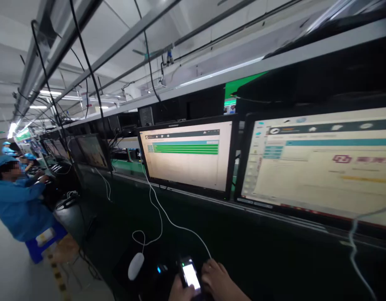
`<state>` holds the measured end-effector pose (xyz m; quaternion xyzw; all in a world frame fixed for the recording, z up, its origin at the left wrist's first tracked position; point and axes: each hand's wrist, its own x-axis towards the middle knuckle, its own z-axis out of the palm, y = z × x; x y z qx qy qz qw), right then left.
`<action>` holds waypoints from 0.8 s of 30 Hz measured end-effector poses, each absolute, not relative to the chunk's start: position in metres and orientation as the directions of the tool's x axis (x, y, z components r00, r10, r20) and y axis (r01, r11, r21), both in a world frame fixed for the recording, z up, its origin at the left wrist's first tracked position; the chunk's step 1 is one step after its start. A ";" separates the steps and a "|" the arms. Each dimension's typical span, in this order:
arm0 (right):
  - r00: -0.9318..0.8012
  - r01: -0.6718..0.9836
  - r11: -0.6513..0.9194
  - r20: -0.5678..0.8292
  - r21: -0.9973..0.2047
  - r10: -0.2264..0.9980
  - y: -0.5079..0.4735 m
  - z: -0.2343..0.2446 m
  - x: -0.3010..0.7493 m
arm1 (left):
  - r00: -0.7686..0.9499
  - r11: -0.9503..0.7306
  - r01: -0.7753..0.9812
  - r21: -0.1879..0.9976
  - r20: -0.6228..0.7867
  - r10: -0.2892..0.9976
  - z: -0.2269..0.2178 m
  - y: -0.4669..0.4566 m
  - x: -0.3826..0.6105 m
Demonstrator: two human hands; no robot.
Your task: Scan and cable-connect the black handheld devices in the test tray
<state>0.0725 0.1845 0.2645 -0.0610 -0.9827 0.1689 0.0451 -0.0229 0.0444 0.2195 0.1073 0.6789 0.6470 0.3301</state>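
At the bottom of the view, my left hand (180, 291) grips a black handheld device (191, 276) with a bright white screen and a small green light at its top. Its thumb lies on the lower edge of the screen. Just to the right, my right hand (219, 281) is closed around the end of a white cable (180, 227), close beside the device. The fingers hide the cable's plug, and whether it touches the device I cannot tell. The cable runs up and left toward the base of a monitor (185, 167).
A white mouse (136, 266) lies on the dark bench (118, 221), left of a small blue light (159, 269). A second monitor (318, 167) stands at right, with another white cable (352, 240) before it. A co-worker in blue (19, 200) sits at far left. Black cables (89, 62) hang overhead.
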 end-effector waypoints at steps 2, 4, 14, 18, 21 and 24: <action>-0.997 0.052 0.938 0.039 -0.342 0.069 0.183 0.277 0.078 | -0.763 0.072 -0.304 0.950 -0.288 0.579 0.225 0.040 -0.020; -0.999 0.018 0.944 0.019 -0.329 0.026 0.179 0.284 0.082 | -0.722 -0.024 -0.421 0.907 -0.319 0.613 0.235 0.034 -0.014; -0.915 -0.135 0.974 0.401 -0.184 -0.051 0.218 0.318 0.127 | -0.728 -0.006 -0.463 0.887 -0.376 0.573 0.267 -0.006 -0.031; -0.879 -0.135 0.980 0.474 -0.147 -0.050 0.222 0.326 0.127 | -0.623 0.298 -0.027 0.954 -0.249 0.742 0.262 0.003 -0.032; -0.865 -0.104 0.974 0.502 -0.200 0.011 0.207 0.316 0.125 | -0.617 0.510 0.351 0.785 -0.215 0.757 0.268 0.009 -0.017; -0.840 -0.070 0.956 0.534 -0.285 0.098 0.198 0.307 0.133 | -0.644 0.612 0.532 0.586 -0.189 0.741 0.280 -0.001 -0.023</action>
